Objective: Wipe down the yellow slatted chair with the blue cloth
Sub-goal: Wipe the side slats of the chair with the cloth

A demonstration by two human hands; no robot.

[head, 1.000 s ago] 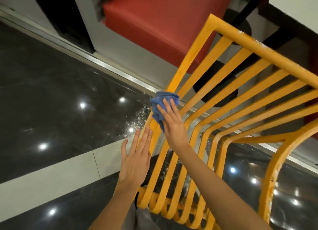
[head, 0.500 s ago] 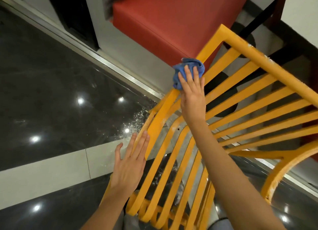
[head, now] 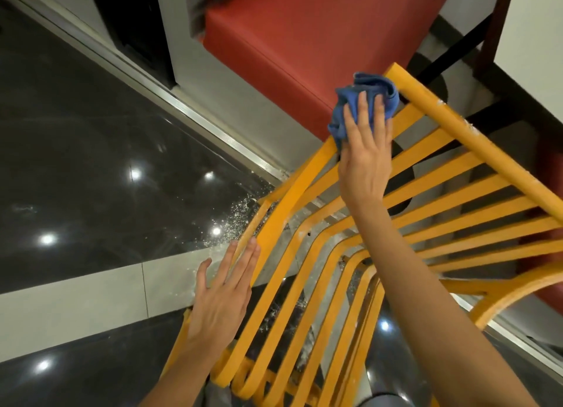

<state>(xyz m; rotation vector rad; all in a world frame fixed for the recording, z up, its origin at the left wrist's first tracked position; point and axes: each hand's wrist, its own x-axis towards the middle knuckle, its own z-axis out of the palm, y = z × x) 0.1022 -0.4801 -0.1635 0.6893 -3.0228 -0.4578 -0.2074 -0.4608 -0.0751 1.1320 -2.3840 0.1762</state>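
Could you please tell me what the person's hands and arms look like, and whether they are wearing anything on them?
Both arms are bare as far as the frame shows: no sleeves, gloves, watch, bracelets or rings appear. The left hand and right hand have slim fingers with short, unpainted nails. Grey fabric at the bottom edge may be clothing, but it is too cropped to tell.

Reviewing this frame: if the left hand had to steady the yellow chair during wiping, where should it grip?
Probably the outer side rail of the yellow chair, wrapped from the person's left. That bar forms the frame's edge with open floor beside it, and the left hand lies flat against it, while the right hand presses the blue cloth near the top corner.
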